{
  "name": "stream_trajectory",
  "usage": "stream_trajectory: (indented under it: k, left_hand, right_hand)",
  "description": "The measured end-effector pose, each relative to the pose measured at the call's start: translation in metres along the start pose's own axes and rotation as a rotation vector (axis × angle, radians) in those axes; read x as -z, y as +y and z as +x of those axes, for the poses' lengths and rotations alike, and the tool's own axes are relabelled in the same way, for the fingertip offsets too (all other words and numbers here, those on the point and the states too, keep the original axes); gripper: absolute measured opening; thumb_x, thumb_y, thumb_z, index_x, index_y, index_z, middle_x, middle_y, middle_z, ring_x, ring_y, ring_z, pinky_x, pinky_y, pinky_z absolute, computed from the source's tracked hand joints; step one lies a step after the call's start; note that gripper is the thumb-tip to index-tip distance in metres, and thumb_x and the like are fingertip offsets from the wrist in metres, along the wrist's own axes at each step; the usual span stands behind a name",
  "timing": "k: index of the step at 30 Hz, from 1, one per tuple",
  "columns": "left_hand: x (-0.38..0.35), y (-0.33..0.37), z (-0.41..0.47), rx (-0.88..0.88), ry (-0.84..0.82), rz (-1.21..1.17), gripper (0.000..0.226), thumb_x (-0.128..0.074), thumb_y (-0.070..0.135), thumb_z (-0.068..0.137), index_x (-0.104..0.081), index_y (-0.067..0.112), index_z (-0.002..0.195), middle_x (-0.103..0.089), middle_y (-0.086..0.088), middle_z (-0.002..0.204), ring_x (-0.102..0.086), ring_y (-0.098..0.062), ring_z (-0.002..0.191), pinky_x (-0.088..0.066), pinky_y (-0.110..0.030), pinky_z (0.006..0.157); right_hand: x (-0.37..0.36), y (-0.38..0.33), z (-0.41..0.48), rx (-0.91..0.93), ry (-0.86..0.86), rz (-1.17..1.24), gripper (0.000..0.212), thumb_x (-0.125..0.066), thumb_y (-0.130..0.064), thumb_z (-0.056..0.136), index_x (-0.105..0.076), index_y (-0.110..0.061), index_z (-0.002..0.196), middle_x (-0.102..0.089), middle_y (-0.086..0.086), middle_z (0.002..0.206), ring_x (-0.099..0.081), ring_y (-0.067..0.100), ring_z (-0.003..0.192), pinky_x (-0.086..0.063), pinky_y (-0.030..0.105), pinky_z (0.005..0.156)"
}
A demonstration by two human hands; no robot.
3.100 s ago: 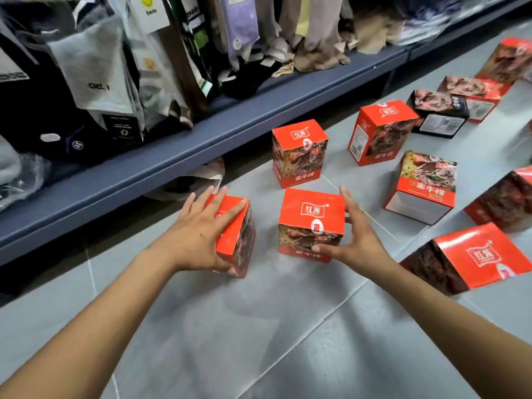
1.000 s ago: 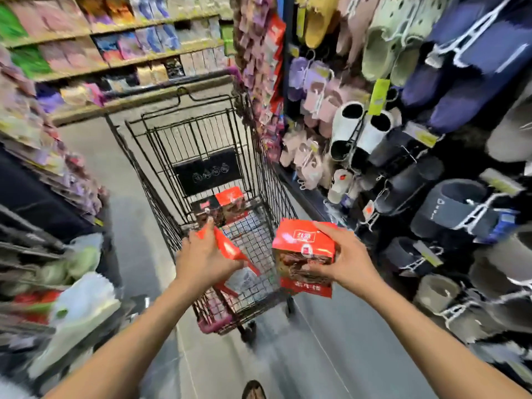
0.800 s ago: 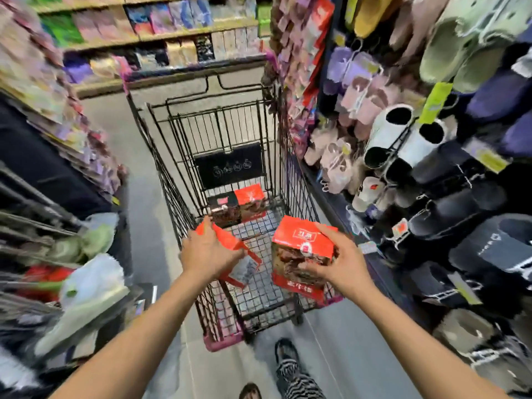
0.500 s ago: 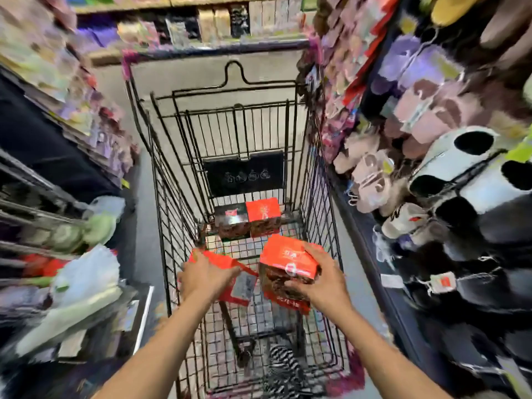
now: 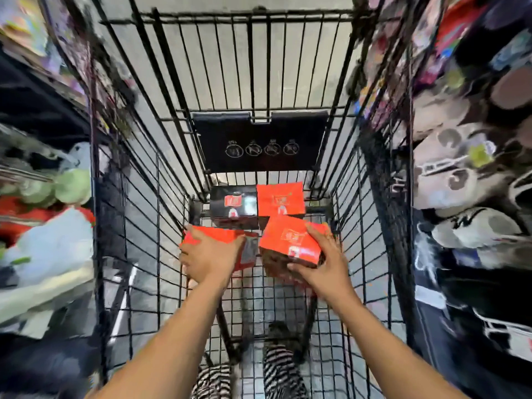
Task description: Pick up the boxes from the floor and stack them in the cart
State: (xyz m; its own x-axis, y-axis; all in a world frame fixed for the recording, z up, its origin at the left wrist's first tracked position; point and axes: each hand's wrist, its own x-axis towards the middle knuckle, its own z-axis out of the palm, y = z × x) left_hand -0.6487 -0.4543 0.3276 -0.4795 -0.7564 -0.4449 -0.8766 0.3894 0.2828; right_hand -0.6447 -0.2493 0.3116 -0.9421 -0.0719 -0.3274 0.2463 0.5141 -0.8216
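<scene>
Both my arms reach down into the black wire cart (image 5: 144, 214). My left hand (image 5: 211, 256) grips a red box (image 5: 220, 236) from above, low in the basket on the left. My right hand (image 5: 324, 269) holds a second red box (image 5: 289, 240), tilted, just right of it. Two boxes stand at the far end of the cart floor: a black-topped box (image 5: 233, 204) and a red-topped box (image 5: 280, 198), side by side. The held boxes hang right in front of them.
The cart's folded child-seat panel (image 5: 260, 142) rises behind the two resting boxes. Slippers (image 5: 449, 168) hang on the rack to the right. Packaged goods (image 5: 51, 243) fill shelves on the left. My feet in striped slippers (image 5: 280, 367) show through the cart's wire floor.
I lifted two red boxes off the floor, turned to the cart and lowered them inside. Over the last second both hands moved deeper, toward the two boxes at the far end.
</scene>
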Motion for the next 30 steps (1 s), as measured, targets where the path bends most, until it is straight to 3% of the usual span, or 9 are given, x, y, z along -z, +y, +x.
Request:
stream_trajectory:
  k: [2,6,9,12,14,17,21,25,30]
  left_hand:
    - [-0.012,0.0,0.008,0.021,-0.017,-0.024,0.122,-0.082,0.062,0.055,-0.021,0.006,0.146,-0.041,-0.028,0.139,-0.038,-0.043,0.128,-0.04,-0.049,0.097]
    - [-0.032,0.0,0.01,0.018,-0.015,-0.077,0.119,-0.067,0.076,0.06,-0.022,0.009,0.147,-0.038,-0.025,0.138,-0.037,-0.044,0.126,-0.041,-0.048,0.094]
    - [-0.041,-0.003,0.014,-0.083,0.028,-0.066,0.109,-0.057,0.079,0.066,-0.031,0.007,0.143,-0.044,-0.024,0.134,-0.041,-0.043,0.123,-0.041,-0.048,0.094]
    - [-0.042,-0.014,0.028,-0.161,0.007,-0.065,0.105,-0.066,0.07,0.068,-0.032,0.005,0.143,-0.049,-0.023,0.133,-0.045,-0.042,0.121,-0.04,-0.046,0.096]
    - [-0.041,-0.023,0.037,-0.16,-0.091,-0.148,0.105,-0.07,0.069,0.064,-0.036,0.006,0.141,-0.054,-0.02,0.131,-0.05,-0.038,0.121,-0.042,-0.045,0.1]
    - [-0.041,-0.033,0.048,-0.087,-0.299,-0.292,0.11,-0.072,0.071,0.06,-0.033,0.01,0.143,-0.053,-0.015,0.137,-0.05,-0.031,0.126,-0.04,-0.042,0.105]
    - [-0.042,-0.035,0.05,-0.069,-0.372,-0.432,0.113,-0.075,0.069,0.056,-0.028,0.024,0.148,-0.05,-0.009,0.141,-0.052,-0.027,0.125,-0.041,-0.043,0.106]
    - [-0.044,-0.037,0.047,-0.123,-0.316,-0.441,0.112,-0.074,0.061,0.067,-0.001,0.041,0.15,-0.044,-0.002,0.147,-0.045,-0.025,0.132,-0.037,-0.041,0.109]
    - [-0.043,-0.041,0.043,-0.162,-0.261,-0.385,0.105,-0.065,0.067,0.071,0.003,0.046,0.148,-0.038,0.001,0.151,-0.041,-0.028,0.134,-0.035,-0.036,0.103]
  right_hand:
    - [-0.012,0.008,0.01,-0.016,-0.01,0.039,0.08,-0.089,-0.013,0.062,-0.048,-0.058,0.113,-0.038,0.006,0.15,-0.043,0.017,0.132,-0.034,0.004,0.096]
    - [-0.028,0.019,0.018,-0.027,-0.026,0.097,0.079,-0.088,-0.009,0.063,-0.052,-0.056,0.116,-0.039,0.008,0.15,-0.044,0.015,0.131,-0.032,-0.002,0.095]
    - [-0.027,0.023,0.025,-0.052,-0.053,0.155,0.08,-0.086,-0.006,0.066,-0.051,-0.057,0.118,-0.032,0.007,0.153,-0.036,0.019,0.139,-0.035,0.025,0.112]
    - [-0.025,0.023,0.033,-0.074,-0.101,0.154,0.077,-0.083,-0.007,0.069,-0.048,-0.059,0.114,-0.032,0.005,0.152,-0.035,0.025,0.139,-0.034,0.049,0.113]
    - [-0.025,0.018,0.036,-0.098,-0.126,0.171,0.076,-0.085,-0.021,0.071,-0.042,-0.062,0.118,-0.034,0.0,0.15,-0.037,0.022,0.137,-0.033,0.049,0.113]
    - [-0.026,0.009,0.041,-0.185,-0.116,0.233,0.101,-0.083,-0.044,0.061,-0.016,-0.062,0.135,-0.032,-0.004,0.152,-0.038,0.018,0.137,-0.032,0.043,0.114]
    - [-0.031,0.009,0.051,-0.26,-0.14,0.159,0.13,-0.083,-0.036,0.068,0.018,-0.038,0.148,-0.023,0.0,0.159,-0.029,0.02,0.142,-0.024,0.042,0.117]
    - [-0.031,0.011,0.055,-0.172,-0.153,0.146,0.121,-0.082,-0.03,0.073,0.013,-0.045,0.146,-0.029,-0.002,0.156,-0.033,0.021,0.141,-0.03,0.049,0.115]
    - [-0.033,0.011,0.057,-0.142,-0.188,0.045,0.114,-0.084,-0.04,0.066,0.008,-0.066,0.129,-0.042,-0.005,0.147,-0.047,0.018,0.13,-0.038,0.046,0.11]
